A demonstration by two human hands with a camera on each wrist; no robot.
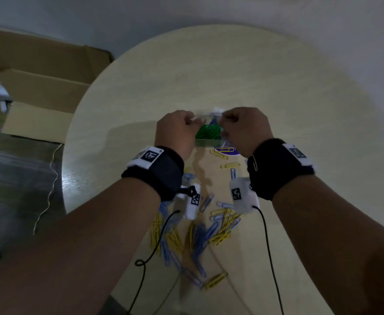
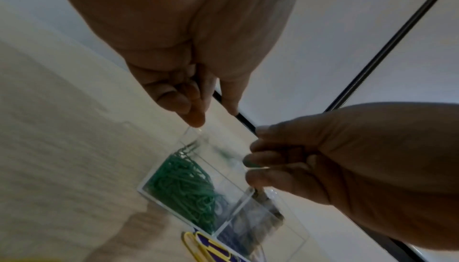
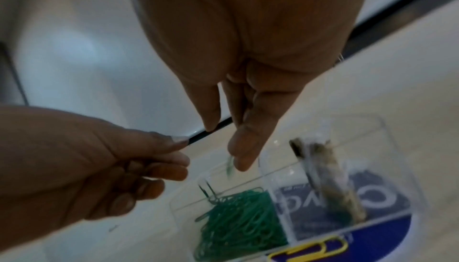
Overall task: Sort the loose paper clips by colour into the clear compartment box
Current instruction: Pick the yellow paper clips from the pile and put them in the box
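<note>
The clear compartment box (image 1: 209, 142) stands mid-table on a blue label. Its left compartment holds a heap of green clips (image 1: 209, 133) (image 2: 181, 185) (image 3: 238, 225). Both hands hover just above the box's far side. My right hand (image 1: 226, 121) (image 3: 233, 148) points its fingertips down over the green compartment, with a blurred green clip (image 3: 229, 166) at their tips. My left hand (image 1: 191, 120) (image 3: 183, 160) is curled beside it, near the box's far left corner (image 2: 190, 128); nothing shows in it. Loose yellow and blue clips (image 1: 220, 228) lie nearer me.
The round pale table (image 1: 232, 76) ends close behind the box. A yellow clip (image 3: 313, 250) lies against the box's near wall. Black camera cables (image 1: 268, 246) trail over the loose clips. Flattened cardboard (image 1: 38, 76) lies on the floor to the left.
</note>
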